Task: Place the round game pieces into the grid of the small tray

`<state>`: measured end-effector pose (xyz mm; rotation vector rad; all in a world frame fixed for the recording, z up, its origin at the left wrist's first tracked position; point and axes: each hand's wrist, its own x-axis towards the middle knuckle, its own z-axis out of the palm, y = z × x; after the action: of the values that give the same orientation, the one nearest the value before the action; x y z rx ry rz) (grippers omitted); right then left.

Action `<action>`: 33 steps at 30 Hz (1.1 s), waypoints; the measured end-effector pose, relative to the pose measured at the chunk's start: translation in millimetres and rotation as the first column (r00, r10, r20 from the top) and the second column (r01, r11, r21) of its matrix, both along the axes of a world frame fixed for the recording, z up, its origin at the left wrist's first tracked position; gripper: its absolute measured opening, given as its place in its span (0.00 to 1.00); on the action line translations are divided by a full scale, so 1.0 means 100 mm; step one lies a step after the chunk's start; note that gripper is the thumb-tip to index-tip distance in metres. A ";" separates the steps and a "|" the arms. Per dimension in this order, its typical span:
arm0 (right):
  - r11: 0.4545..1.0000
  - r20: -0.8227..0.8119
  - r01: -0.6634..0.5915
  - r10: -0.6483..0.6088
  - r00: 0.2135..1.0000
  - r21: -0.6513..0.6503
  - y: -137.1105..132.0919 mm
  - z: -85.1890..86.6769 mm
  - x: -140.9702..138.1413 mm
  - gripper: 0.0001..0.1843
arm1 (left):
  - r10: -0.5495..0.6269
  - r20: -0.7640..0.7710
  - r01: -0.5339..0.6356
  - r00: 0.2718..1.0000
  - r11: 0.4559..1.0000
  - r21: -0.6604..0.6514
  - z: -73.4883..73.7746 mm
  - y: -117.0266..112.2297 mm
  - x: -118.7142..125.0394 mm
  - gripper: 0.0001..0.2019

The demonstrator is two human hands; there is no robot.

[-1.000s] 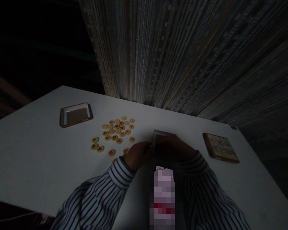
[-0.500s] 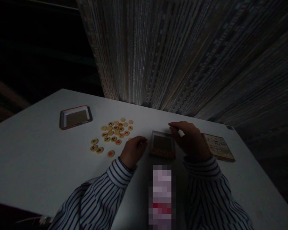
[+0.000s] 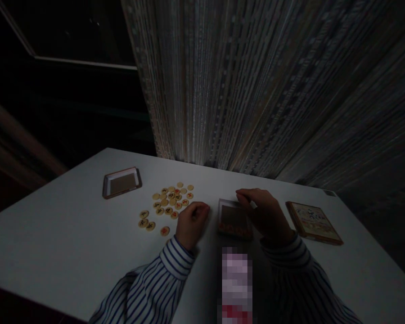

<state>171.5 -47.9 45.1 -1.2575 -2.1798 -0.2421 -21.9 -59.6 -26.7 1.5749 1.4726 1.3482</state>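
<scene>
My left hand [image 3: 192,225] is closed, its fingers curled in beside a loose spread of round xiangqi pieces [image 3: 168,210]. Anything inside that hand is hidden. Some pieces show black or red characters and others look plain. My right hand [image 3: 266,216] hangs over the right side of a small open box [image 3: 235,216], thumb and forefinger drawn together in a pinch. What they hold, if anything, cannot be made out. Along the box's near side sits a row of several pieces [image 3: 234,230], dim in the shadow. Both hands come from striped sleeves.
An open tray-like lid or box half [image 3: 105,191] lies at the left on the white table [image 3: 70,234]. A flat illustrated box [image 3: 313,222] rests on the right. Behind the table's far edge hangs a string curtain [image 3: 202,90]. A small dark card [image 3: 329,193] lies at the far right corner.
The view has tilted up slightly, so everything on the table appears lower and further right. My left fingers look more tightly curled. My right hand stays beside the box.
</scene>
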 end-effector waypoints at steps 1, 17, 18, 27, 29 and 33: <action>1.000 0.002 -0.006 0.006 1.000 -0.011 0.00 0.00 -0.01 0.14 | -0.002 0.019 0.002 1.000 1.000 0.007 0.01 -0.02 0.00 0.09; 0.985 -0.056 -0.162 0.159 0.986 -0.060 -0.25 0.16 -0.24 0.12 | 0.133 -0.003 -0.133 0.991 0.991 0.019 0.28 -0.64 -0.72 0.11; 0.983 -0.053 -0.169 0.166 0.985 -0.066 -0.26 0.15 -0.25 0.12 | 0.136 -0.006 -0.136 0.991 0.991 0.011 0.32 -0.64 -0.77 0.12; 0.980 -0.036 -0.174 0.172 0.984 -0.099 -0.26 0.15 -0.25 0.12 | 0.140 -0.061 -0.133 0.988 0.985 0.114 0.61 -0.16 -1.15 0.13; 0.980 -0.026 -0.179 0.177 0.984 -0.090 -0.24 0.13 -0.26 0.12 | 0.124 -0.065 -0.115 0.990 0.985 0.131 0.61 -0.01 -1.19 0.13; 0.978 0.007 -0.205 0.205 0.979 -0.050 -0.15 0.04 -0.30 0.12 | 0.101 -0.057 -0.093 0.993 0.987 0.130 0.54 0.30 -1.26 0.12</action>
<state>142.0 -63.3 49.0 -1.0484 -2.3181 -0.1129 -148.0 -29.8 27.2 1.6582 1.5463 1.4861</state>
